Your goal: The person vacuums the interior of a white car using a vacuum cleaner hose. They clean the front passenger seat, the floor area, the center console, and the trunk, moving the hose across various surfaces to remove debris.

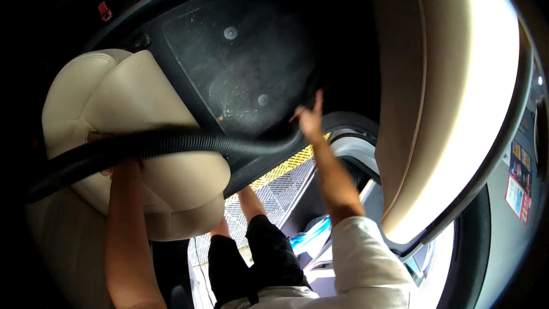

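Note:
A black ribbed vacuum hose [184,142] runs across a cream leather car seat [141,90] and over the dark floor by the door sill. It passes in front of my left hand [106,171], which is mostly hidden at the seat; whether it grips the hose or leans on the seat does not show. Blurred, my right hand [309,121] is above the floor's edge, just beyond the visible right part of the hose. Its fingers are spread with nothing seen in them. Pale dust and crumbs lie on the black floor mat [240,68], around its round fasteners [230,33].
A large cream seat back [446,107] rises at the right. The door opening has a dark sill and yellow and grey floor grating [283,171] outside. A red seat-belt buckle [104,11] shows at upper left. Something blue [311,236] lies near the open door.

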Motion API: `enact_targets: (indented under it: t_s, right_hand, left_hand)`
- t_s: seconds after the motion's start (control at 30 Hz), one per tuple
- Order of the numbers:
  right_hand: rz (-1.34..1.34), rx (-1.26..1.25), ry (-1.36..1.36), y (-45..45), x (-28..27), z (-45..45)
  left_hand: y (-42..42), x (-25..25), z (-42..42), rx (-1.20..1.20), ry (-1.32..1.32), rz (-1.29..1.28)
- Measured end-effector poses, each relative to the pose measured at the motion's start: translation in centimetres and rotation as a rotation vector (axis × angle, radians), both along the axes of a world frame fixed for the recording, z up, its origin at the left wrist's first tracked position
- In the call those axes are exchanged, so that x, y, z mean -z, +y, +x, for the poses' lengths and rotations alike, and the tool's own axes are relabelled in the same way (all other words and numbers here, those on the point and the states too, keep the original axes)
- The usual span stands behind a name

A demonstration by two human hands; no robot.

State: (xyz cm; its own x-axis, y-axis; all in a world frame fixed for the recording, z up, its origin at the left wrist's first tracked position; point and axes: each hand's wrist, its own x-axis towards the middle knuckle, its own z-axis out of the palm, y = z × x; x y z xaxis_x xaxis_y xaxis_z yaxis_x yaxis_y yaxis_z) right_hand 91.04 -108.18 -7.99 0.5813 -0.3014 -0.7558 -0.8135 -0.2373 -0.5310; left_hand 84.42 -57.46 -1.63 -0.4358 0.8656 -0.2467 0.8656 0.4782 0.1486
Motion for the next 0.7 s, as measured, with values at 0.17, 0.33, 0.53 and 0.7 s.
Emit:
enact_targets:
  t_s: [0.17, 0.33, 0.53, 0.7]
  right_hand:
    - [0.478, -0.176, 0.252, 2.2, -8.7, -7.8]
    - [0.325, 0.371, 0.340, -5.9, -4.9, 4.4]
    - [0.264, -0.091, 0.072, 2.6, -4.3, -12.4]
    - [0.240, -0.115, 0.086, -1.2, -8.6, -6.8]
  left_hand:
    - [-0.7, -2.0, -0.2, -0.067, -0.148, 0.005]
    - [-0.5, -1.5, 0.3, -0.084, -0.152, 0.060]
    - [2.7, 2.5, -2.0, -0.196, -0.258, 0.097]
    - [2.1, 0.3, -1.4, -0.133, -0.048, 0.194]
